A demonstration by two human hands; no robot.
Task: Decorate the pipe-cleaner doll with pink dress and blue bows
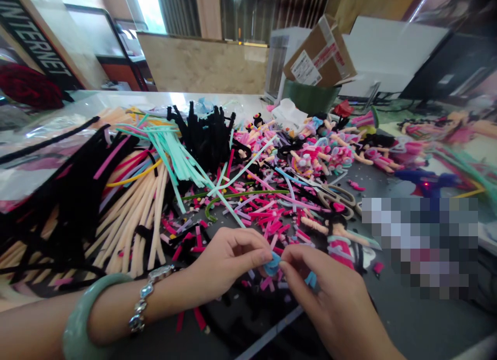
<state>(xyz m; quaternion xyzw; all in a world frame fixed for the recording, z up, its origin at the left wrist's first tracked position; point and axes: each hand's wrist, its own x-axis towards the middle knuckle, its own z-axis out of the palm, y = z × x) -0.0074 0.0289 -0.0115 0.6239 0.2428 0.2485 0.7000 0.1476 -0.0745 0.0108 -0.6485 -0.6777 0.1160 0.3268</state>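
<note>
Between my two hands is a small coil of light blue pipe cleaner [272, 265]. My left hand [236, 264] pinches its left side between thumb and forefinger. From the other side, the thumb and forefinger of my right hand [322, 287] are closed on its right edge. Just beyond my right hand lies a pipe cleaner doll [339, 241] with black hair and a pink and mint body. Many short cut pieces of pink pipe cleaner [267, 215] are strewn beneath and beyond the hands.
Bundles of beige [134, 220], mint [182, 153] and black pipe cleaners [209, 134] lie left and ahead. Scissors [337, 197] and a blue glue gun [427, 183] lie to the right. Finished dolls [322, 147] are heaped behind. A cardboard box [320, 54] sits at the back.
</note>
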